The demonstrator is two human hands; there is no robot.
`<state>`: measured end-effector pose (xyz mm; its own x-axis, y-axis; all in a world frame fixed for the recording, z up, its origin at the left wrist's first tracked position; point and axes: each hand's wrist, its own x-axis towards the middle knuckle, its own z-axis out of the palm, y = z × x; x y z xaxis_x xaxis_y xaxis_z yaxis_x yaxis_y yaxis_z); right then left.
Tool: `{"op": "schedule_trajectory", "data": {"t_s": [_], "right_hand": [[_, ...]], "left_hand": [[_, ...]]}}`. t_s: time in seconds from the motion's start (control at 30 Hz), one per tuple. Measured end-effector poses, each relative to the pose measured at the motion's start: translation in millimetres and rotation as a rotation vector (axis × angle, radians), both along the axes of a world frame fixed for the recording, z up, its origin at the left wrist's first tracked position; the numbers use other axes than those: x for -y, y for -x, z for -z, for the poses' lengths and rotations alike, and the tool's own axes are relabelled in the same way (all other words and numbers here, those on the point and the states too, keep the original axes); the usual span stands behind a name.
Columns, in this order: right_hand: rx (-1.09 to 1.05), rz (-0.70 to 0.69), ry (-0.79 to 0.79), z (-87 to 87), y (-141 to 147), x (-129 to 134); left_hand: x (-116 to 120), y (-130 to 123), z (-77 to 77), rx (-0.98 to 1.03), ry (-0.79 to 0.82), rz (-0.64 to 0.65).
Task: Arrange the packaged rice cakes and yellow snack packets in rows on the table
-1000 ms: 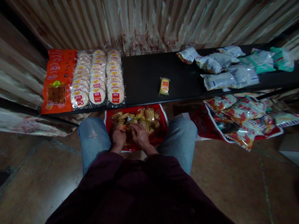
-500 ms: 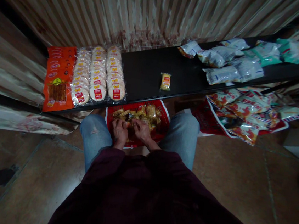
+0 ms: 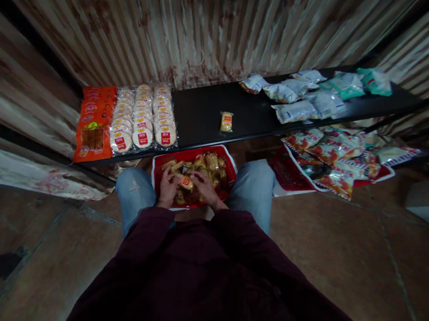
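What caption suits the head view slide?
Left hand and right hand hold a yellow packet over a red container of wrapped snacks.

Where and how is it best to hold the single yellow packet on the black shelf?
Probably pinch the yellow packet by its long sides at the middle, from above and the front: it lies flat near the front edge of the black shelf, both long sides free.
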<state>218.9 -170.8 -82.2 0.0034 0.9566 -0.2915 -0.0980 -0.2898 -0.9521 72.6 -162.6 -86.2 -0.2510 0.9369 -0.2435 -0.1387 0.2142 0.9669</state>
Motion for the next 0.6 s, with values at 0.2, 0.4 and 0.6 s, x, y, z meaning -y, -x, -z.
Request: {"op": "schedule_trajectory", "data": {"t_s": [0.2, 0.4, 0.6], "right_hand": [[-0.173, -0.041, 0.127, 5.4, -4.9, 0.8], [-0.282, -0.131, 0.131, 2.5, -0.5, 4.4], [-0.141, -0.013, 0.061, 12.2, 0.9, 0.0]], "left_hand": [[4.2, -3.8, 1.8, 0.161, 0.104, -0.052], [5.4, -1.3, -1.7, 0.295, 0.118, -0.011], [7.6, -3.9, -2.2, 0.004, -0.048, 0.036]]}}
